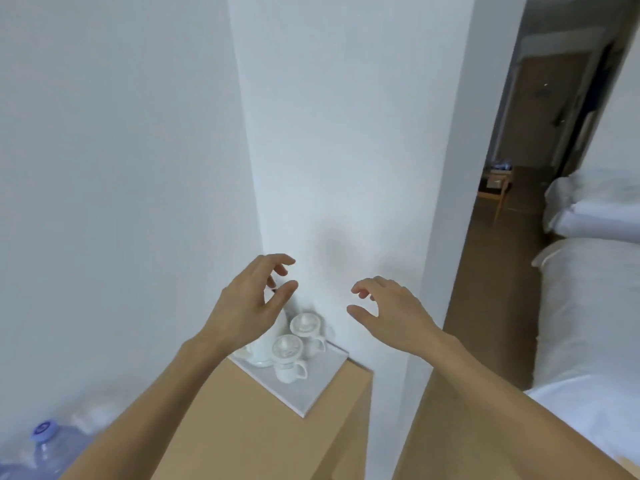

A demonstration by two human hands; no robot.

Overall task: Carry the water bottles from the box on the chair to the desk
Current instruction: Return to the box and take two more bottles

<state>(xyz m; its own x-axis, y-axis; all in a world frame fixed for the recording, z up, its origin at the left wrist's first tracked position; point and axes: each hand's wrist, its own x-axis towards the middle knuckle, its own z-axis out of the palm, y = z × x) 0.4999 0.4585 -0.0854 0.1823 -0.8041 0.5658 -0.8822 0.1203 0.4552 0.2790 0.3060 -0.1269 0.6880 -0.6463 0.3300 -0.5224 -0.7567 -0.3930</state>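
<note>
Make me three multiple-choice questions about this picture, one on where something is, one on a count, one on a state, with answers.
1. Where is the water bottle?
A. lower left corner
B. on the bed
C. on the tray

2. How many cups stand on the tray?
A. none
B. two
C. five

3. What do the left hand and right hand hold?
A. a bottle each
B. a cup
C. nothing

Answers: 1 A, its blue cap shows at lower left; 2 B, two white cups stand beside the kettle; 3 C, loosely curled fingers hold nothing.
</note>
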